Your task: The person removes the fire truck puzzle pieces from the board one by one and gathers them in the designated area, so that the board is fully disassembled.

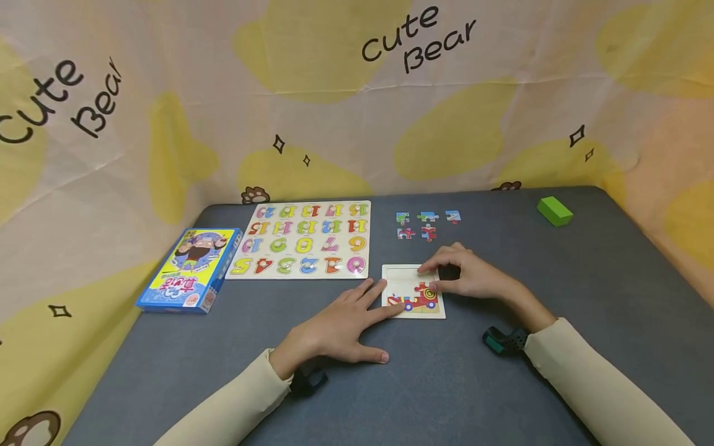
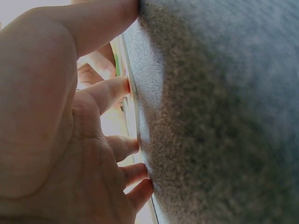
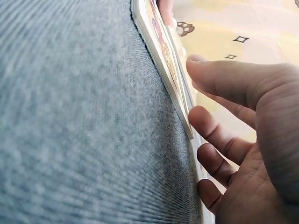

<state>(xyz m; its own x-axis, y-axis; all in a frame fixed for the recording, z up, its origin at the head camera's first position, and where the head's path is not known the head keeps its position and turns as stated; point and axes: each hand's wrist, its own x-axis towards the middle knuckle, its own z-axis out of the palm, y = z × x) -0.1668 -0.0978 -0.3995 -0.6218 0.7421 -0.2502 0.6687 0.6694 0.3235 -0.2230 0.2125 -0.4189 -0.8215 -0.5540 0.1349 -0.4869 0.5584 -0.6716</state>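
Note:
A small puzzle board [image 1: 401, 273] with a pale raised rim lies on the table, its lower part filled with joined pieces that show a red and yellow vehicle [image 1: 427, 297]. Spread out flat, my left hand [image 1: 348, 322] touches the board's left side with its fingertips; the thumb rests apart on the table. My right hand [image 1: 471, 272] is over the board's upper right, thumb by the vehicle pieces and index fingertip near the top rim. In the right wrist view its thumb [image 3: 224, 79] stands apart from the bent fingers, and no piece shows between them.
Several loose puzzle pieces [image 1: 427, 217] lie behind the board. A number board [image 1: 295, 279] and a blue and yellow box [image 1: 192, 269] sit to the left. A green block [image 1: 555, 211] is at the back right. Printed cloth [image 1: 334, 124] hangs behind the table.

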